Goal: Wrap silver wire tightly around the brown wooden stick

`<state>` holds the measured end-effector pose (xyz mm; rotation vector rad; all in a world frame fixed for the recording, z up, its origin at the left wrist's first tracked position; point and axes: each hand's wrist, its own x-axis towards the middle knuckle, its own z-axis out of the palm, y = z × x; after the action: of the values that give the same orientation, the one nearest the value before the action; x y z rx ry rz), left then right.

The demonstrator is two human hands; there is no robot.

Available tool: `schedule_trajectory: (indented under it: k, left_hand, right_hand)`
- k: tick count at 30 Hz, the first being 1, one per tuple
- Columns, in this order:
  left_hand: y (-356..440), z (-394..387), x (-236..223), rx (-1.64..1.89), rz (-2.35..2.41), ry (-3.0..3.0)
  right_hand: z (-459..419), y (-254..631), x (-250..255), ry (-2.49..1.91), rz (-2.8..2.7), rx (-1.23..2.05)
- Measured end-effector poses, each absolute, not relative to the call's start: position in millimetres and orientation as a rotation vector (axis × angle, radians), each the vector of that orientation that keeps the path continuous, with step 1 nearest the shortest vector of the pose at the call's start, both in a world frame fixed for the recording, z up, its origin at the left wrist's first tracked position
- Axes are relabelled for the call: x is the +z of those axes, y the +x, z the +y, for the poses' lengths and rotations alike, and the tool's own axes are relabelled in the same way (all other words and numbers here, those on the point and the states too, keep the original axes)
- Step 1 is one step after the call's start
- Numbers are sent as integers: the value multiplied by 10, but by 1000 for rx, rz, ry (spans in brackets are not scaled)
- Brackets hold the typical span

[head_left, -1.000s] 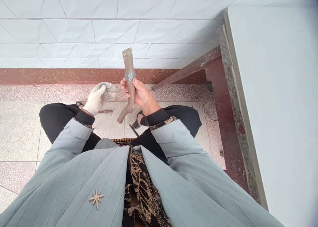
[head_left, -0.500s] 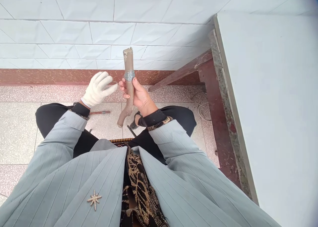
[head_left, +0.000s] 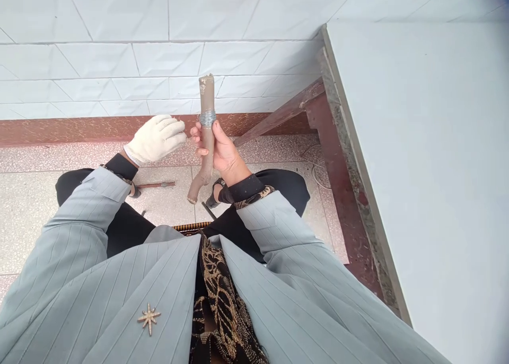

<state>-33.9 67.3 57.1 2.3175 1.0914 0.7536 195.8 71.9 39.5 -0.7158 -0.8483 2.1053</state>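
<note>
My bare right hand (head_left: 225, 152) is wrapped round a crooked brown wooden stick (head_left: 207, 165), held nearly upright, its bent end at the bottom. A band of thin silvery wire (head_left: 207, 118) is wound round the stick just above my thumb. Left of the stick, apart from it, is my left hand (head_left: 156, 138) in a white knitted glove. The gloved fingers are curled and pressed together; what they pinch, if anything, is too fine to make out.
On the tiled floor beneath my left hand lies a thin reddish-brown rod (head_left: 155, 185). A white-topped table (head_left: 429, 157) with dark red legs stands at the right, a pale cable (head_left: 318, 175) beside it. The white tiled wall (head_left: 131, 24) rises ahead.
My left hand has moved slightly left, and its spread fingers have drawn together. My right hand keeps its hold on the stick. The view has shifted a little.
</note>
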Motion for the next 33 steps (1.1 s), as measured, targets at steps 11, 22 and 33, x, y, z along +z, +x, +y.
schedule_trajectory:
  k: [11, 22, 33]
  left_hand:
    - [-385, 382, 592, 713, 1252, 2311]
    - [-32, 110, 449, 1031, 1290, 793]
    - [53, 182, 309, 957, 1202, 218]
  right_hand:
    - [777, 1935, 354, -708, -903, 2057]
    - [804, 1962, 318, -589, -1025, 2009]
    - [843, 1959, 441, -395, -1139, 1963]
